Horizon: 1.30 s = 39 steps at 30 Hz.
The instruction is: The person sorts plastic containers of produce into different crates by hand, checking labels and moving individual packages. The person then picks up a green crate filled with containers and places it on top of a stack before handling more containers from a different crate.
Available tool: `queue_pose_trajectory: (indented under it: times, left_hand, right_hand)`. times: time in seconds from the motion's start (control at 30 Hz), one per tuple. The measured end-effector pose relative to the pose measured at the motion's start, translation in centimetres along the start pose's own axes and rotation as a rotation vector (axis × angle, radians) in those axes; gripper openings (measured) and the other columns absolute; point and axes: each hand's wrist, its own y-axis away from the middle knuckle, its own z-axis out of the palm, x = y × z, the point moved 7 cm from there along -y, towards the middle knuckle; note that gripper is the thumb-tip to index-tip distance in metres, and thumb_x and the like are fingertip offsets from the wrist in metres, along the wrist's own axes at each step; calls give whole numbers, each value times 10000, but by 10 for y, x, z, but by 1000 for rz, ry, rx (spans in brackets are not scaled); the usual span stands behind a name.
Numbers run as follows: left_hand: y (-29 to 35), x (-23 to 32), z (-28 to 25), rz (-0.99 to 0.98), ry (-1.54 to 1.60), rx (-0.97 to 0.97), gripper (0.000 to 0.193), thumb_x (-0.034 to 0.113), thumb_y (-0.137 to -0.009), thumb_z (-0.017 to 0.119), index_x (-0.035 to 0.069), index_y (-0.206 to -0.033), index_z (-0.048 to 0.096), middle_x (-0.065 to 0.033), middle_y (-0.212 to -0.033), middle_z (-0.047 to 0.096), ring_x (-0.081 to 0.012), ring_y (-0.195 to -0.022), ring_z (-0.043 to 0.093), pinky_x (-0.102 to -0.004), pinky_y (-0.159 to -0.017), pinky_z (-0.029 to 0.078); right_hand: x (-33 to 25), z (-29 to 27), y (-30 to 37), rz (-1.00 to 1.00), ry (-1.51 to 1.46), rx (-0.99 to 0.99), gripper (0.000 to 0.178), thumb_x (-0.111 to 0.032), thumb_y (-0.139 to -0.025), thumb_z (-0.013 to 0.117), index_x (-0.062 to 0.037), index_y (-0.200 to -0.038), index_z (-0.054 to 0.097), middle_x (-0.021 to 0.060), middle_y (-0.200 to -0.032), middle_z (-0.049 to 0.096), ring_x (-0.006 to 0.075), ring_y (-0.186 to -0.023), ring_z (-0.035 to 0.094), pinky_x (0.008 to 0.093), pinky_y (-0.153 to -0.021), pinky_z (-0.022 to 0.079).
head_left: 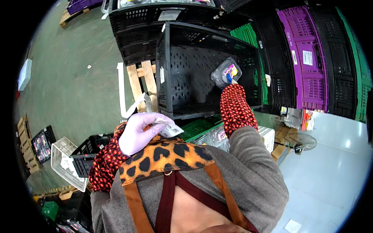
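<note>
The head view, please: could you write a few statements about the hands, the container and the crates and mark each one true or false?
1. The right hand holds a clear plastic container inside the black crate. True.
2. The left hand is bare. False: it wears a pale purple glove.
3. The left hand holds a white label-like slip. True.
4. The black crate stands full of containers. False: the part in view looks empty.
5. A purple crate stands to the right. True.
</note>
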Motion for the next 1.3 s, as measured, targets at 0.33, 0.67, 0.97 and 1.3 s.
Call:
queue_pose_trajectory:
  times: [0.33, 0.67, 0.97, 1.3]
  left_hand:
    - [-15, -27, -43, -64, 207, 359, 135, 91, -868, 562, -33, -891, 611, -51, -780, 648, -67, -665, 597, -198, -594, 473]
    - [-51, -1, -37, 29, 337, 258, 197, 151, -831, 648, -36, -891, 628, -52, -792, 651, -54, -688, 594, -185, -617, 467]
    - [-112, 28, -7, 13, 312, -34, 240, 179, -817, 671, -41, -905, 637, -60, -819, 666, -63, -691, 617, -191, -633, 497]
    - [-127, 16, 49, -64, 384, -244, 156, 88, -772, 691, -33, -850, 631, -40, -747, 651, -58, -639, 595, -197, -596, 483]
  right_hand:
    - [-1, 78, 24, 510, -1050, -1402, 394, -379, -731, 669, -162, -1052, 594, 58, -944, 627, 146, -556, 450, 252, -471, 412]
    - [-73, 0, 137, 129, -1306, -1597, 596, -450, -700, 607, -15, -1094, 508, 115, -794, 515, 110, -477, 382, 215, -395, 320]
    - [-26, -80, 331, -210, -1409, -1723, 869, -658, -753, 480, 31, -1265, 343, 75, -760, 504, 77, -422, 395, 211, -401, 315]
    - [45, -66, 353, 38, -1676, -1431, 706, -602, -826, 390, -127, -1344, 321, 295, -1006, 505, 222, -420, 481, 277, -374, 401]
